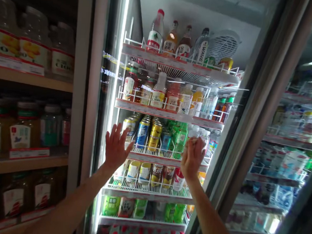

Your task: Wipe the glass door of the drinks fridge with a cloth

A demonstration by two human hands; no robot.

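Note:
My left hand [116, 147] is raised before the lit drinks cooler, its fingers stretched out and spread, with nothing in it. It is nearest to the left end of the middle shelf, by a blue can [142, 134] and a gold can [155, 136]. Farther right, my right hand [192, 158] is up in front of a green bottle [180, 139] and some clear bottles. Its fingers are blurred, and a pale patch shows near their tips; I cannot make out whether they hold anything. Reflections suggest a glass door [109, 72] between me and the shelves; contact with it is unclear.
Above, wire shelves carry juice bottles [158, 92] and a red-capped water bottle [155, 31]. More cans [144, 173] stand lower down. Wooden shelving [30, 78] with large bottles is at left. A metal door frame [263, 103] runs along the right, beside another stocked cooler [286, 169].

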